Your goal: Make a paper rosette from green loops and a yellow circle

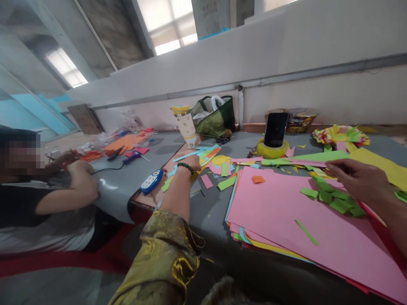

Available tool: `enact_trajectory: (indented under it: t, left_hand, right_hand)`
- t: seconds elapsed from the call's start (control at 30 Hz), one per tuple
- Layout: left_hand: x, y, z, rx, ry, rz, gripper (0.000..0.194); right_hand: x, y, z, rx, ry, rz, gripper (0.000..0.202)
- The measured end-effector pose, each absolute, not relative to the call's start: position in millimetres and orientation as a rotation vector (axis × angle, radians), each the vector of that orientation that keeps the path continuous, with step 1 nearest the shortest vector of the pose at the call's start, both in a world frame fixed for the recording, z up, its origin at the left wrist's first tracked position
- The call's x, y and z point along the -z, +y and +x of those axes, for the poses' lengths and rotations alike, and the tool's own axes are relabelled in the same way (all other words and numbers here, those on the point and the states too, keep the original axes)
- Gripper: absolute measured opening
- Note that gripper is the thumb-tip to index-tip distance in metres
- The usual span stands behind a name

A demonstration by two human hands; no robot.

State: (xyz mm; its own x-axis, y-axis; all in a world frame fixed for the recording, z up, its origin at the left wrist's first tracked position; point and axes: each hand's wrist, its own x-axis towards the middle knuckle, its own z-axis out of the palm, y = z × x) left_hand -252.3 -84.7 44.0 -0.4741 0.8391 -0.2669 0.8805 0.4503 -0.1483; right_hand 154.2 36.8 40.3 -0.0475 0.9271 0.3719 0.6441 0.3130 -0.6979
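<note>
My right hand (361,173) pinches the end of a long pink paper strip (307,162), which stretches left above a green strip. Under that hand, cut green paper pieces (330,197) lie heaped on a stack of pink paper sheets (270,207). My left hand (191,161), with a green bead bracelet (186,167) at the wrist, reaches out among the coloured paper strips (210,156). Its fingers are turned away and hidden, so any grip there cannot be made out. Loose scraps, such as a small pink piece (206,181), lie between my hands.
A phone (276,129) leans upright in a yellow tape roll (272,149). Behind stand a tumbler (185,127), a green bag (218,116) and a noodle cup (300,120). A paper flower (341,136) lies at right. A co-worker (66,182) sits left, near a glue gun (132,156).
</note>
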Motion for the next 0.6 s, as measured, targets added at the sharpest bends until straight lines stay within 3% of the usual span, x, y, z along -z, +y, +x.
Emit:
enact_trajectory:
  t: [0.3, 0.6]
  left_hand:
    - [-59.9, -98.2, -268.8, 0.436, 2.721, 1.390, 0.036]
    - [-52.5, -87.4, -240.9, 0.533, 2.458, 1.463, 0.036]
  right_hand:
    - [-47.0, 29.2, 149.3, -0.481, -1.785, -1.493, 0.041]
    - [-48.2, 30.2, 148.8, -0.477, -1.801, -1.512, 0.043]
